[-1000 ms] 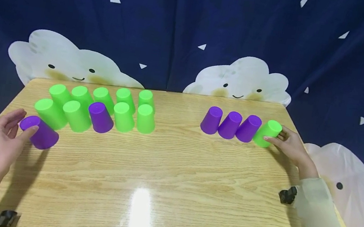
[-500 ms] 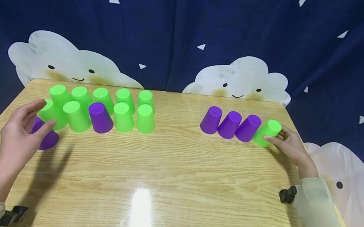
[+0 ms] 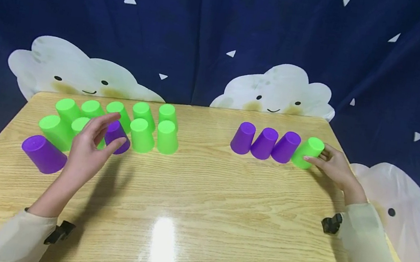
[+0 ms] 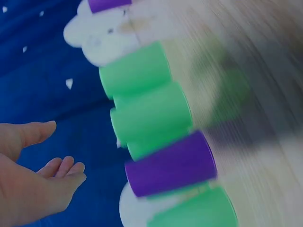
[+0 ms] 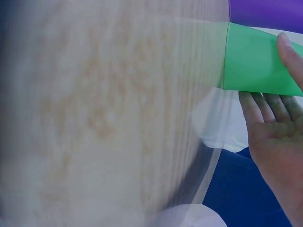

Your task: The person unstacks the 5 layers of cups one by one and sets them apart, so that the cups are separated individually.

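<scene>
My left hand (image 3: 89, 144) hovers above the front row on the left, thumb and fingers spread apart with nothing between them. It overlaps a purple cup (image 3: 115, 129) and partly hides a green cup (image 3: 80, 123) to that cup's left. In the left wrist view the fingers are apart from the purple cup (image 4: 171, 165). At the right, my right hand (image 3: 336, 170) holds a green cup (image 3: 305, 154), thumb on its near side and fingers at its right. This cup stands upside down at the end of a row, beside a purple cup (image 3: 286, 148).
Two more purple cups, the outer one (image 3: 243, 138) included, continue the right row. More upside-down green cups (image 3: 167, 137) make two rows at left, with a purple cup (image 3: 44, 155) at the front left corner. A dark blue curtain (image 3: 208, 35) hangs behind the wooden table (image 3: 199, 202).
My left hand has let go of the front-left purple cup and moved right, over the front row toward the other purple cup. My right hand stays on the green cup.
</scene>
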Demonstrator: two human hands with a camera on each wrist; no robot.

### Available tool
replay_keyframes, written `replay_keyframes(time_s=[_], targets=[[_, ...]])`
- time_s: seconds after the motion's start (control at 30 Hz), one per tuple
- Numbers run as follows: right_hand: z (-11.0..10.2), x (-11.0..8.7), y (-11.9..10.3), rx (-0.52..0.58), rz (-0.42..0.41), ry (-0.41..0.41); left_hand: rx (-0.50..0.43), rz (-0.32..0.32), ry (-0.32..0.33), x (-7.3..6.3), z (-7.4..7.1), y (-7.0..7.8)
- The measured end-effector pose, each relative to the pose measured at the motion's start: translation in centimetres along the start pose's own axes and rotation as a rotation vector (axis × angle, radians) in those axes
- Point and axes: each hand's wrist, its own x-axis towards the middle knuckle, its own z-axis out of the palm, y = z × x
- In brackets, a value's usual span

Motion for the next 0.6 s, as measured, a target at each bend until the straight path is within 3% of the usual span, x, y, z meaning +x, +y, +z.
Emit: replay_keyframes(time_s=[0.3,0.6], targets=[[0.1,-0.1,-0.2,0.009,0.000,0.003,-0.040,0.082,-0.093,2.2,4.8,1.2],[0.1,-0.1,-0.6,0.005,0.009,-0.002,-0.127,0.094,-0.189,4.7,9.8,2.3]])
